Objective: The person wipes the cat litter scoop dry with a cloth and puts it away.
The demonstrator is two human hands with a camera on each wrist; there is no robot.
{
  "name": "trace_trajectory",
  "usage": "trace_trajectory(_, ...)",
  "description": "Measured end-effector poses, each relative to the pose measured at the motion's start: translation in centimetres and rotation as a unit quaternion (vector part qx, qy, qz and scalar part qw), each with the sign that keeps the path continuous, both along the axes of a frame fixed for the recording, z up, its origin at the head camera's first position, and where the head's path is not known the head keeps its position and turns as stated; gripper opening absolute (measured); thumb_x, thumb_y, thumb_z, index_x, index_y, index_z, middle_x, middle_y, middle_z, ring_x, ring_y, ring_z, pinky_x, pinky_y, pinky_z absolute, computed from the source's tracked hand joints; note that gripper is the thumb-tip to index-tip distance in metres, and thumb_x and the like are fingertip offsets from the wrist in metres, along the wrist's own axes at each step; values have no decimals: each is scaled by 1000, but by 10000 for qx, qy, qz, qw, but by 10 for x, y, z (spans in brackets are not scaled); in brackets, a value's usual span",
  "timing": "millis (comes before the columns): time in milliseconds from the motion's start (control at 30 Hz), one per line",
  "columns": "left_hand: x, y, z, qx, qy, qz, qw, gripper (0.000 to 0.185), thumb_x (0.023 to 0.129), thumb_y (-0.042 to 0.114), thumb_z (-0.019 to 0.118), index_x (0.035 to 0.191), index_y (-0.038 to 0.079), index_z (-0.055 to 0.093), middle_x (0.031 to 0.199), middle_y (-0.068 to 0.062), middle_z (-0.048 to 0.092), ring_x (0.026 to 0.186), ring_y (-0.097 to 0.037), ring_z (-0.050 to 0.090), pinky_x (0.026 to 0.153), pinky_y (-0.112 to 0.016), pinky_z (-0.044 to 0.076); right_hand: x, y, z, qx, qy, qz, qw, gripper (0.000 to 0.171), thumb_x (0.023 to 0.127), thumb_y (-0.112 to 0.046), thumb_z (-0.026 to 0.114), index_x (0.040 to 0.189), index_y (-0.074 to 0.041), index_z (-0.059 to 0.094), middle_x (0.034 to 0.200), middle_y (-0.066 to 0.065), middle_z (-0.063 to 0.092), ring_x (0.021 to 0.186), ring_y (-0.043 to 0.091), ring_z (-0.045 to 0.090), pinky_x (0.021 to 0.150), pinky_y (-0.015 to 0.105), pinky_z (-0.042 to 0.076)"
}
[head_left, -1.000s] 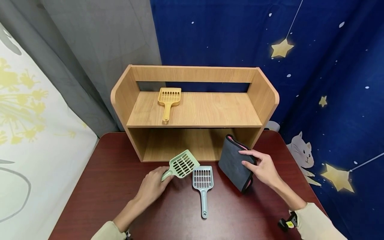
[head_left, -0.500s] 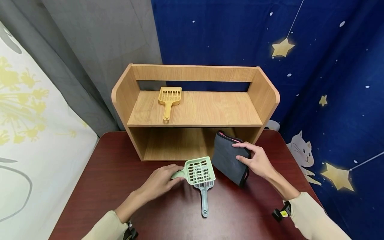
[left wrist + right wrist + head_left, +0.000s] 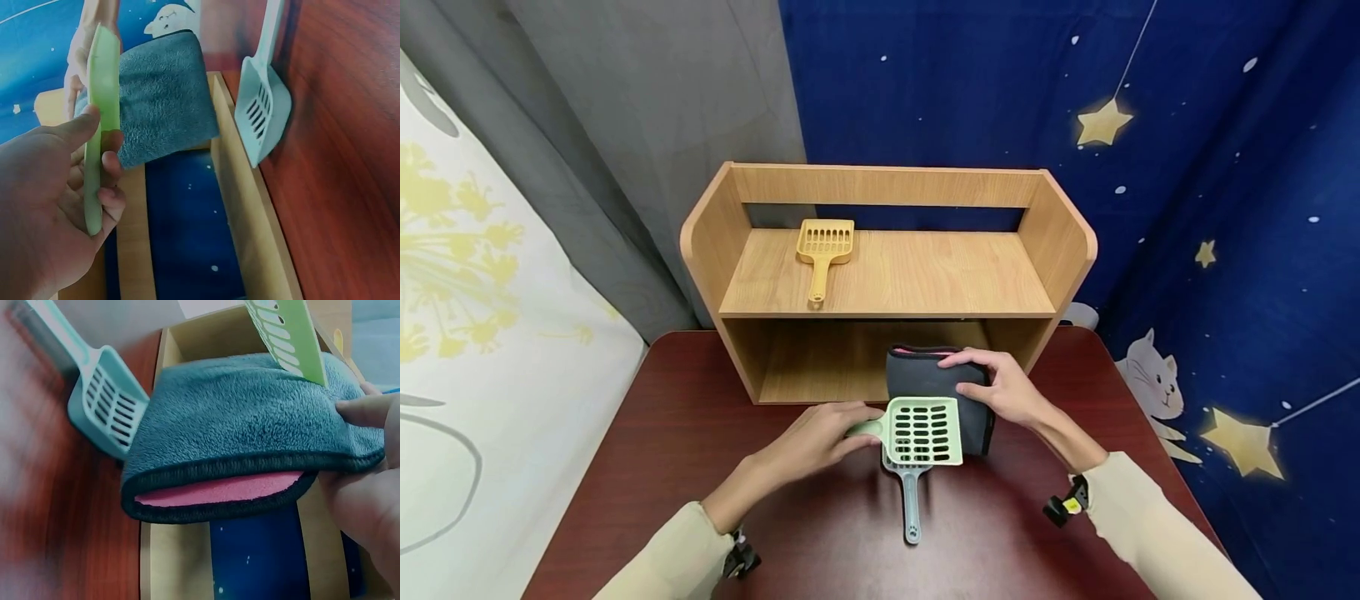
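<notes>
My left hand (image 3: 823, 437) grips the handle of a green slotted litter scoop (image 3: 922, 431), its head pointing right. In the right wrist view the scoop's edge overlaps a folded grey cloth (image 3: 237, 419) with black edging and a pink inner side. My right hand (image 3: 1003, 387) pinches that cloth by its right part, thumb on the near face. Below the green scoop a pale blue litter scoop (image 3: 911, 504) lies on the table, its slotted head mostly covered in the head view. The left wrist view shows that blue scoop's head (image 3: 262, 112) plainly.
A two-tier wooden shelf (image 3: 887, 275) stands at the back of the dark red table (image 3: 685, 467). On its upper board lies a yellow litter scoop (image 3: 822, 258). Grey and star-patterned blue curtains hang behind.
The green scoop has swung level and moved right, over the blue scoop's head. My right hand has brought the cloth left, behind the green scoop.
</notes>
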State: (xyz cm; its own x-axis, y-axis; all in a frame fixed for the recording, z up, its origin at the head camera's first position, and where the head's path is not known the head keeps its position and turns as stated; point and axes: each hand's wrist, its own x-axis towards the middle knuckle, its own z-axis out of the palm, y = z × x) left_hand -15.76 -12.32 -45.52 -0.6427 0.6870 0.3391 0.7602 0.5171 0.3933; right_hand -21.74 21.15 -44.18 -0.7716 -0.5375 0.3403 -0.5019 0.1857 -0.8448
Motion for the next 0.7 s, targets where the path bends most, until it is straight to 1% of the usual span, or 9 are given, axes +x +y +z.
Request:
trace_trajectory(33, -1, 1, 2, -9, -21, -52, 10000, 35, 104, 32, 69, 132, 12, 73, 107, 8, 73, 91, -2, 65, 82, -33, 59, -1, -3, 0, -57, -87, 152, 9998, 35, 92, 8, 75, 125, -3, 74, 127, 17, 72, 113, 14, 66, 92, 24, 54)
trace_trajectory(67, -2, 3, 4, -6, -48, -101, 9999, 35, 104, 32, 69, 132, 12, 73, 110, 7, 74, 95, -3, 67, 83, -33, 59, -2, -7, 1, -64, -126, 261, 9996, 34, 92, 8, 74, 124, -2, 74, 127, 18, 72, 112, 14, 66, 91, 25, 54)
trace_trajectory(100, -2, 4, 5, -9, -88, -150, 9998, 35, 104, 32, 69, 132, 13, 73, 111, 7, 75, 95, -2, 67, 83, -33, 59, -3, -10, 2, -57, -175, 344, 9992, 34, 92, 8, 74, 124, -1, 74, 127, 18, 72, 113, 15, 66, 91, 25, 55)
trace_trajectory(200, -3, 10, 9, -33, -213, -242, 9995, 34, 104, 32, 69, 133, 15, 74, 107, 9, 74, 89, -2, 64, 79, -29, 56, -4, -20, 5, -11, -289, 539, 9981, 33, 92, 9, 72, 123, -1, 75, 126, 17, 72, 112, 16, 66, 90, 26, 55)
trace_trajectory(333, -3, 13, 10, -74, -167, -273, 9995, 33, 103, 33, 70, 130, 15, 76, 98, 10, 70, 78, -3, 56, 73, -26, 52, -5, -26, 7, 104, -256, 643, 9975, 33, 92, 9, 72, 122, -4, 76, 121, 13, 73, 107, 18, 66, 89, 27, 54)
trace_trajectory(400, -3, 12, 10, -84, -140, -277, 9995, 33, 103, 33, 70, 129, 15, 76, 100, 10, 72, 81, -3, 59, 74, -27, 53, -5, -26, 8, 142, -172, 652, 9976, 32, 92, 9, 72, 121, -5, 77, 119, 13, 74, 105, 18, 66, 89, 27, 54)
trace_trajectory(467, -4, 9, 10, -74, -111, -266, 9996, 32, 104, 33, 69, 129, 14, 76, 105, 8, 75, 88, -2, 65, 77, -29, 56, -4, -22, 8, 211, -84, 606, 9979, 33, 92, 8, 72, 121, -6, 77, 118, 11, 74, 103, 17, 65, 88, 27, 53)
trace_trajectory(600, -4, 1, 10, -79, -133, -177, 9997, 34, 104, 32, 69, 131, 14, 76, 113, 6, 77, 100, -6, 71, 81, -34, 59, 1, -9, 10, 317, 11, 408, 9987, 34, 92, 9, 72, 120, -8, 78, 119, 10, 74, 104, 17, 65, 89, 26, 53)
trace_trajectory(700, -4, -6, 10, -70, -154, -92, 9998, 35, 103, 30, 70, 131, 11, 75, 112, 4, 77, 100, -9, 73, 81, -36, 60, 4, 3, 10, 327, 65, 165, 9993, 34, 91, 10, 73, 119, -9, 79, 121, 10, 75, 109, 15, 65, 91, 24, 53)
